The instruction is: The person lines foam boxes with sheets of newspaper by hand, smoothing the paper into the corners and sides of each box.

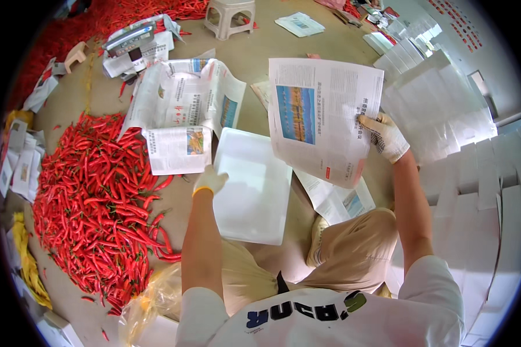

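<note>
My right hand, in a white knitted glove, is closed on the right edge of a newspaper sheet. The sheet hangs raised over the right side of a white open-topped box in front of me. My left hand, in a pale glove with a yellow cuff, is at the box's left rim, with its thumb apart from its fingers. Its fingertips are by the corner of a small folded newspaper piece; whether they touch it is unclear. More newspaper lies spread beyond the box, curling up at its edges.
A big heap of red chillies covers the floor at left. More chillies lie at the back, near a plastic stool and a scale. White boxes stack up on the right. A clear plastic bag lies at front left.
</note>
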A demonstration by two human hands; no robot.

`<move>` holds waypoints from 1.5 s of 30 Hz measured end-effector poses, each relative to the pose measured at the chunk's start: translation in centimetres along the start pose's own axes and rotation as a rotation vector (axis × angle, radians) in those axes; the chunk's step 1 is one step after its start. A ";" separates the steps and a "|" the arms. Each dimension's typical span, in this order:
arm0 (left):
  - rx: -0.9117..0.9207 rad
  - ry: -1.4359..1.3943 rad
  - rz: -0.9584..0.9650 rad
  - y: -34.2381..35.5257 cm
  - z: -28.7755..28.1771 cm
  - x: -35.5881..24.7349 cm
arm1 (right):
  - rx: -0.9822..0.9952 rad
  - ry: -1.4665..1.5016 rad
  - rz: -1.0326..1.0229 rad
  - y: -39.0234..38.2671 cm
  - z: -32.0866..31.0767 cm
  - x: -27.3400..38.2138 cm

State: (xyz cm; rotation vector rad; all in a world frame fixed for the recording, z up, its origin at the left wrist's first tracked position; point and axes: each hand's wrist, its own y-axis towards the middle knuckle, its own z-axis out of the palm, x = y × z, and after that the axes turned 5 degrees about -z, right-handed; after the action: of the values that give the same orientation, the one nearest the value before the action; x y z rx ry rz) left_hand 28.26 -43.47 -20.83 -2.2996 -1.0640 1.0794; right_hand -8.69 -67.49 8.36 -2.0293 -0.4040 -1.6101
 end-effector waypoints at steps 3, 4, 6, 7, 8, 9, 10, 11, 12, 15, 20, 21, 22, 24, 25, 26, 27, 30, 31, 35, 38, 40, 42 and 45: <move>0.068 0.006 -0.005 -0.1 0.8 3.1 | 0.098 0.028 0.003 2.3 1.0 -0.6; 0.144 0.045 -0.032 -0.8 0.5 2.4 | 0.123 0.033 0.020 2.7 0.9 -1.0; 0.292 0.102 -0.080 -3.5 -1.1 -1.3 | 0.152 0.111 0.022 3.7 0.2 -1.9; 0.085 0.008 0.073 -4.2 -1.0 -1.9 | 0.175 0.155 0.020 4.4 0.3 -2.2; -0.128 -0.078 0.218 -4.8 -0.8 -2.2 | 0.233 0.264 0.032 5.0 0.4 -2.5; -0.103 -0.379 0.342 -4.3 -0.7 -3.1 | 0.272 0.300 0.009 5.7 0.5 -2.6; -0.085 -0.678 0.460 -3.5 -0.7 -4.0 | 0.313 0.342 -0.011 6.4 1.0 -2.5; 0.022 -0.887 0.502 -3.3 -1.0 -4.8 | 0.352 0.386 -0.040 7.0 1.6 -2.0; 0.131 -1.094 0.542 -3.2 -1.2 -5.5 | 0.405 0.435 -0.017 7.6 2.4 -1.4; 0.252 -1.342 0.588 -3.4 -1.5 -8.4 | 0.286 0.328 0.094 11.1 3.4 -1.7; 0.364 -1.554 0.584 -2.1 1.9 -6.8 | 0.307 0.487 0.184 17.4 3.6 -11.4; 0.425 -1.680 0.559 -2.0 2.9 -6.9 | 0.280 0.502 0.213 17.3 3.4 -13.5; 0.267 -1.563 0.453 -1.9 4.1 -6.6 | 0.258 0.520 0.249 17.0 3.5 -16.0; 0.100 -1.378 0.321 -0.7 7.2 -6.9 | 0.301 0.547 0.324 17.8 2.0 -22.3; 0.047 -1.302 0.178 -0.7 7.9 -6.9 | 0.331 0.573 0.332 16.9 3.0 -23.0; -0.037 -1.361 0.133 -0.5 7.9 -5.7 | 0.364 0.605 0.329 14.8 4.7 -22.9; -0.114 -1.420 0.096 -0.1 8.3 -4.4 | 0.388 0.634 0.323 13.1 5.5 -22.3; -0.203 -1.567 0.128 0.6 8.5 -4.6 | 0.525 0.243 0.301 10.9 3.8 -24.3; -0.217 -1.614 0.166 0.8 8.1 -4.8 | 0.535 0.059 0.320 10.3 3.1 -25.0; -0.247 -1.522 0.326 2.0 3.3 -4.3 | 0.562 -0.238 0.289 7.9 5.1 -22.8; -0.289 -1.105 0.269 2.7 -0.6 -4.0 | 0.627 -0.411 0.339 8.2 7.9 -22.0; -0.562 -0.550 0.115 3.1 0.1 -2.3 | 0.652 -0.559 0.312 9.4 9.1 -23.5; -0.699 -0.311 -0.053 3.1 2.6 -2.5 | 0.540 -0.519 0.328 10.3 8.7 -25.4; -0.593 -0.398 -0.114 0.9 7.5 -1.3 | 0.485 -0.416 0.335 10.2 8.8 -26.6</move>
State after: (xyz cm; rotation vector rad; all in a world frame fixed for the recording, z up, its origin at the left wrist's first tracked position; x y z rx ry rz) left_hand 22.35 -44.85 -25.50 -2.4567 -1.8583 1.3474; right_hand -2.88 -68.77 -20.89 -1.9094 -0.5111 -0.7925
